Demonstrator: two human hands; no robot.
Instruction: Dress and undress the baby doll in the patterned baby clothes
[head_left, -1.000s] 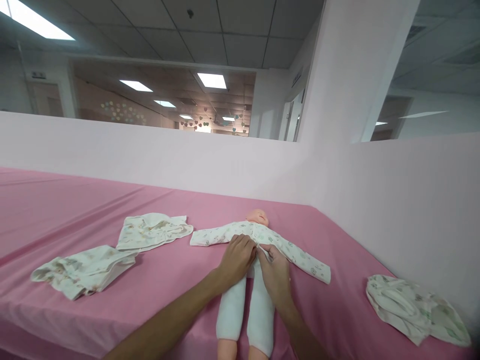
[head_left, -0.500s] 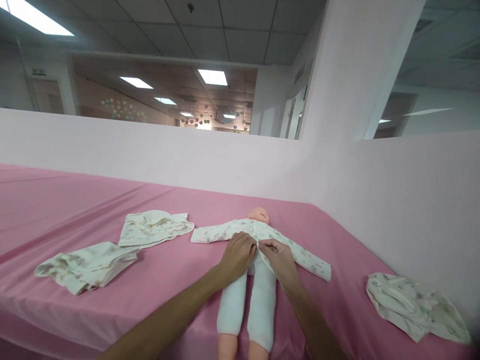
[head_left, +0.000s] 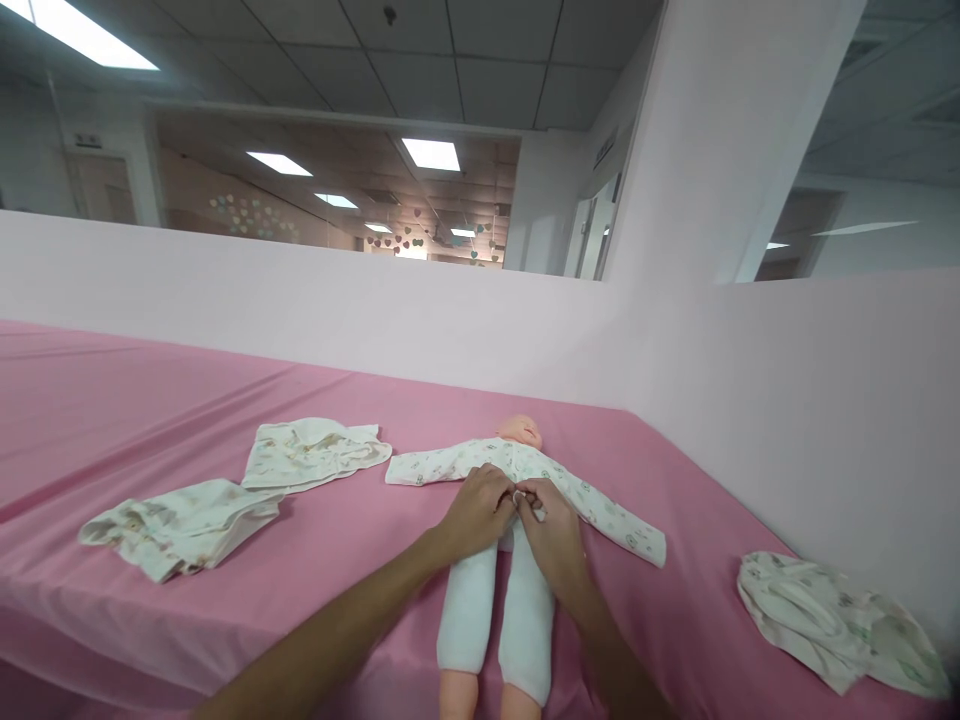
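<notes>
A baby doll lies on its back, head away from me, bare lower legs toward me. It wears a white printed long-sleeved baby shirt with both sleeves spread out, and its upper legs are covered in plain white. Over the doll's belly, my left hand has its fingers pinched on the front of the shirt. Close against it, my right hand pinches the same shirt front, thumb and forefinger together. The exact bit of cloth between the fingertips is mostly hidden.
Two white printed baby garments lie to the left on the pink sheet. A crumpled printed garment is at the right. White walls with windows border the back and right.
My right hand has turned slightly and drawn in closer to the left fingertips at the shirt front. The left hand keeps its place; the whole view has shifted a little.
</notes>
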